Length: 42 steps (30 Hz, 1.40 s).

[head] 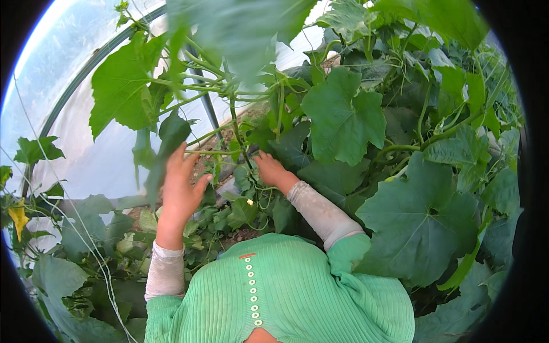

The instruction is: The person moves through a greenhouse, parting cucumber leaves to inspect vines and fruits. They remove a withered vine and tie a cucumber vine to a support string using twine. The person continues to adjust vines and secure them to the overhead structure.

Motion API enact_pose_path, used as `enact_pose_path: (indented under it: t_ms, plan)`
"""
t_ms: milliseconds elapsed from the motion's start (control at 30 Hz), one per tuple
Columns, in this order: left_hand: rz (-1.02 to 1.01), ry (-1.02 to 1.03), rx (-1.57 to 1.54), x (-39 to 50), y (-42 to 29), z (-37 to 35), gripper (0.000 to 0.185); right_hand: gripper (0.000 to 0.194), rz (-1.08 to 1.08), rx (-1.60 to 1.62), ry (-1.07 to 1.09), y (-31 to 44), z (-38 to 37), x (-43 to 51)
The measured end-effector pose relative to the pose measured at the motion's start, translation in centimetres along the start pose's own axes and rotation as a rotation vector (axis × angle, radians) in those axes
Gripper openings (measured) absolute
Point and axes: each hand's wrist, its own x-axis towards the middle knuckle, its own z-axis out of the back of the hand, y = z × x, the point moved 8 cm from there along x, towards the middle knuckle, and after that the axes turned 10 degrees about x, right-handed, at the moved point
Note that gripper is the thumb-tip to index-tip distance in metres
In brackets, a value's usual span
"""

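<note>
Before me stands a climbing vine with an upright main stem [235, 118] and broad lobed leaves. My left hand [182, 188] is raised left of the stem, its fingers and thumb apart; the fingertips are at a dark drooping leaf [173, 130] and a thin leaf stalk. Whether they touch these is unclear. My right hand [272, 169] reaches to the lower stem from the right, fingertips beside it; a grip on it cannot be made out. A large green leaf [345, 115] hangs above and to the right of this hand.
Plastic sheeting [107, 163] on a curved metal frame [64, 96] rises at the left. Thin strings [92, 246] run down the left side. Dense foliage [422, 218] fills the right, and a blurred leaf [240, 34] hangs close at the top. A yellow flower [18, 218] shows far left.
</note>
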Motion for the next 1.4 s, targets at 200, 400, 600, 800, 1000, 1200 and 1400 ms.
enact_pose_path:
  t_ms: [200, 400, 600, 800, 1000, 1200, 1400]
  plan:
    - [-0.040, 0.049, -0.152, -1.2, -2.6, -1.1, 0.053, 0.023, 0.007, 0.588, -0.382, -2.7, 7.5, -0.3]
    - [-0.119, 0.173, -0.339, -3.4, -4.0, -4.1, 0.054, 0.023, -0.229, 0.854, -0.446, -6.2, 12.3, -4.3]
    - [-0.096, 0.271, -0.355, -4.8, -2.9, -6.8, 0.051, 0.023, -0.403, 0.833, -0.715, -12.2, 16.4, -10.2]
    - [-0.101, 0.288, -0.383, -5.3, -2.1, -8.4, 0.051, 0.041, -0.142, 1.714, -0.416, -16.4, 18.1, -11.8]
    - [-0.065, 0.348, -0.395, -6.0, -2.1, -9.9, 0.049, 0.023, -0.246, 1.334, -0.629, -15.4, 17.1, -11.7]
    - [-0.067, 0.419, -0.395, -7.7, -2.5, -10.9, 0.048, 0.021, -0.248, 1.111, -0.678, -8.7, 15.6, -9.1]
    - [-0.153, 0.537, -0.445, -8.9, -4.4, -9.0, 0.049, 0.017, -0.126, 1.072, -0.401, -2.5, 11.8, -5.8]
